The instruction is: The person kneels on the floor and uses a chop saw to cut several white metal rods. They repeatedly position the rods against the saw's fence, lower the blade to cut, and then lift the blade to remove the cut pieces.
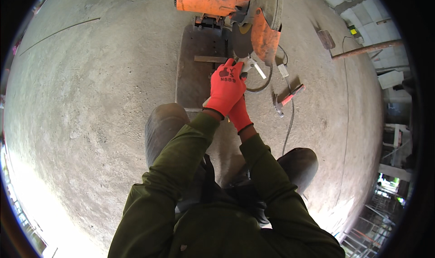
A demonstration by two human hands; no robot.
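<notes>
The flat bar (210, 58) lies across the base (188, 83) of the orange saw (206, 2), with its right end just beside the red-gloved left hand (224, 86). That hand has its fingers bent in. The right hand (240, 114) is partly tucked under it, so the two are close together. One cannot tell what either hand is pinching, because the hands hide it. A pale piece (259, 71) sticks out just past them on the right.

The disc (242, 40) is very near the left hand, and one cannot tell if it is turning. It seems best for the person to be sure the saw is off while working this close. Both hands would do well to stay low and move slowly, and to check that the bar sits flat and does not wobble. A bump up into the disc could hurt.

Farther right, the hammer (288, 99) lies on the floor (104, 108) near the cord (290, 126). The person should mind that cord near the right knee (301, 165).
</notes>
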